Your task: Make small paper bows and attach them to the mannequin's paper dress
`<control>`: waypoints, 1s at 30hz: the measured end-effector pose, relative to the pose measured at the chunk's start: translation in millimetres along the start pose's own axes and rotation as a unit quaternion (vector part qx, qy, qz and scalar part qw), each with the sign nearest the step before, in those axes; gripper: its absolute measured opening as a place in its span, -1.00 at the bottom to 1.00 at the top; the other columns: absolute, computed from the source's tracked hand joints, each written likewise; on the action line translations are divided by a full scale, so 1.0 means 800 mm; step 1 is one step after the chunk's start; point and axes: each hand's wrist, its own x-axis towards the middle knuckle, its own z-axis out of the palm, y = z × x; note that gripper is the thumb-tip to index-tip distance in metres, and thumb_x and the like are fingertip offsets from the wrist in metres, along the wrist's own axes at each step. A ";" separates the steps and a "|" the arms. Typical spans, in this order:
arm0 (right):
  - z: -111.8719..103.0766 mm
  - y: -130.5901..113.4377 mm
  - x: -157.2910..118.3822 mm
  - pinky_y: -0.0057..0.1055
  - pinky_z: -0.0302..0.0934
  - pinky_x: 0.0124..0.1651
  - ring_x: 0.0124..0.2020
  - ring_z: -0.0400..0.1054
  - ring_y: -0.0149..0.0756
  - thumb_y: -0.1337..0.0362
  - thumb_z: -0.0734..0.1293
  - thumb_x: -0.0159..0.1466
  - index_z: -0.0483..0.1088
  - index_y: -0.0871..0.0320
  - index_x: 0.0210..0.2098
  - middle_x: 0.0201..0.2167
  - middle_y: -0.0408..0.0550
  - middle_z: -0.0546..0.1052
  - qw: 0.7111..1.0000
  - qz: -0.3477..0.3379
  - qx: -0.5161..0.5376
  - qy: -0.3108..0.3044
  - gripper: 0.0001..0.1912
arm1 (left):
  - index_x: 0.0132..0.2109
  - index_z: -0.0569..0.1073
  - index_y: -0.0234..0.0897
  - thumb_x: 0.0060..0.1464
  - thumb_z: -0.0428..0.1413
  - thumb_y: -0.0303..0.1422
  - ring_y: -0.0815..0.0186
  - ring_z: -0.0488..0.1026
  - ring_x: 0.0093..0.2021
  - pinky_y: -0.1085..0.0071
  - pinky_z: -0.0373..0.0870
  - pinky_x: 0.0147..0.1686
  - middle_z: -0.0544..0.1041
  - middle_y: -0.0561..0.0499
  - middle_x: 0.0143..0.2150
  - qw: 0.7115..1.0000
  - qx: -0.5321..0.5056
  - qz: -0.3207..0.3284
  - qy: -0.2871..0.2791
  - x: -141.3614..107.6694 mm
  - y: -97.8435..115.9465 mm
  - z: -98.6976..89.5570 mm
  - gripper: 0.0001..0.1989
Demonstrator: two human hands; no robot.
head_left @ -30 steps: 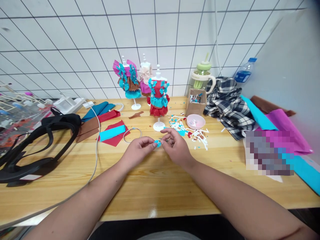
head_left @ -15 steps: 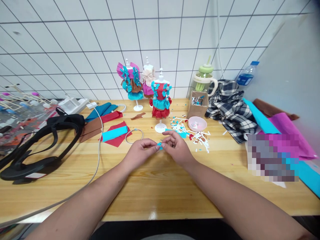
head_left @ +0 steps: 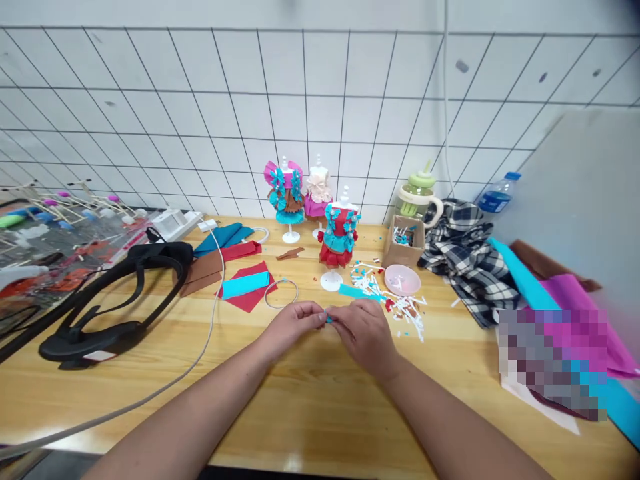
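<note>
Both hands meet above the wooden table, pinching one small blue piece [head_left: 329, 319], likely crepe paper, mostly covered by the fingers. My left hand [head_left: 299, 321] grips it from the left between thumb and forefinger. On the other side my right hand [head_left: 366, 335] is closed on it too, its knuckles turned upward. Just behind the hands stands a small white dress form [head_left: 336, 243] in a red and blue paper dress. A blue paper strip [head_left: 356, 292] lies beside its base, next to white paper scraps [head_left: 407, 310].
Two more dressed forms [head_left: 289, 200] stand by the tiled wall. Left are a wire ring [head_left: 281, 293], folded red paper [head_left: 249, 301], a cable [head_left: 213, 320] and a black headset [head_left: 120, 340]. Rightward are a pink dish [head_left: 403, 280], cardboard box [head_left: 404, 248], cup [head_left: 419, 195] and plaid cloth [head_left: 460, 243].
The view has tilted up, so the table things sit lower in the picture. My right hand has rolled over, its fingers now folded in around the blue piece.
</note>
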 end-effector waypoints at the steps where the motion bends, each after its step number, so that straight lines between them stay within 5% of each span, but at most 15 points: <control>1: 0.001 0.001 0.000 -0.21 0.13 -0.12 -0.25 0.33 -0.20 0.33 0.25 0.28 0.43 0.03 -0.12 -0.30 -0.07 0.57 0.999 0.024 0.019 0.009 -0.80 | -0.40 0.49 -0.33 -0.04 0.18 -0.11 0.33 0.39 -0.39 0.43 0.30 -0.32 0.50 0.01 -0.44 1.000 0.005 0.008 -0.004 0.001 -0.001 -0.001 -0.68; 5: 0.007 0.006 0.002 -0.24 0.20 -0.17 -0.28 0.33 -0.20 0.33 0.30 0.21 0.36 0.07 -0.09 -0.34 -0.07 0.55 0.984 0.132 0.112 0.041 -0.74 | -0.33 0.50 -0.34 0.01 0.12 -0.08 0.25 0.44 -0.33 0.37 0.33 -0.28 0.54 -0.06 -0.37 0.995 0.082 0.015 0.061 0.010 -0.010 -0.014 -0.64; 8: 0.013 0.012 0.005 -0.31 0.20 -0.30 -0.40 0.28 -0.26 0.33 0.31 0.17 0.33 0.07 -0.12 -0.37 -0.09 0.52 0.954 0.235 0.180 0.049 -0.74 | -0.10 0.49 -0.32 0.05 0.09 -0.15 0.16 0.47 -0.17 0.30 0.35 -0.15 0.55 -0.15 -0.14 0.978 0.185 0.031 0.097 0.027 -0.014 -0.028 -0.62; 13: 0.019 0.023 0.007 -0.42 0.06 -0.50 -0.58 0.09 -0.38 0.29 0.31 0.16 0.25 0.07 -0.19 -0.39 -0.12 0.47 0.903 0.318 0.283 0.053 -0.78 | 0.07 0.40 -0.32 0.01 0.10 -0.27 0.02 0.35 0.09 0.19 0.25 0.03 0.44 -0.26 0.07 0.919 0.369 0.065 0.120 0.079 -0.008 -0.032 -0.54; 18: 0.009 0.028 0.011 -0.43 0.02 -0.52 -0.59 0.06 -0.40 0.30 0.29 0.16 0.23 0.08 -0.24 -0.40 -0.12 0.45 0.898 0.322 0.293 0.063 -0.82 | -0.13 0.46 -0.30 0.01 0.10 -0.23 -0.03 0.35 0.01 0.13 0.22 -0.01 0.49 -0.22 -0.11 0.903 0.398 0.097 0.129 0.120 -0.006 -0.002 -0.70; 22: -0.004 0.020 0.022 -0.48 0.01 -0.52 -0.59 0.05 -0.44 0.31 0.29 0.16 0.23 0.10 -0.27 -0.40 -0.16 0.44 0.895 0.328 0.295 0.065 -0.85 | -0.16 0.44 -0.27 0.18 -0.08 -0.30 0.06 0.35 -0.01 0.14 0.15 0.02 0.49 -0.15 -0.15 0.900 0.388 0.138 0.141 0.126 -0.005 0.015 -0.76; 30: -0.069 -0.022 0.094 -0.50 0.04 -0.49 -0.56 0.08 -0.47 0.25 0.33 0.18 0.20 0.09 -0.31 -0.37 -0.14 0.44 0.892 0.270 0.345 0.115 -0.82 | -0.40 0.26 -0.24 0.27 -0.20 -0.17 0.32 0.33 -0.44 0.43 0.20 -0.38 0.37 0.07 -0.49 0.944 0.260 0.145 0.143 0.079 0.003 0.011 -0.65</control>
